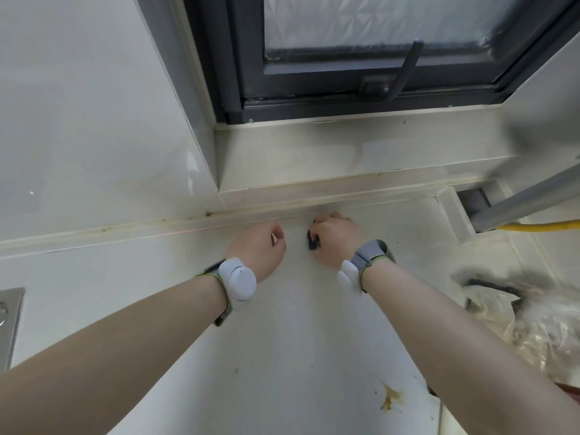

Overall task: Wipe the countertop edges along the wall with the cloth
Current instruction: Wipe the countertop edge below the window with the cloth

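Observation:
My right hand [334,238] is closed around a small dark cloth [312,240], of which only a bit shows between the fingers. The hand presses down on the white countertop [282,340], right at the raised back edge [188,222] along the wall. My left hand [260,249] rests beside it, a little to the left, fingers curled into a loose fist with nothing visible in it. Yellowish grime runs along the seam of the back edge.
A window sill [345,146] and a dark-framed window [361,58] stand above the edge. A steel sink rim [9,321] sits at the far left. At the right are a yellow hose [539,226], a grey bar [527,196] and crumpled plastic [539,328]. A brown stain [390,398] marks the countertop.

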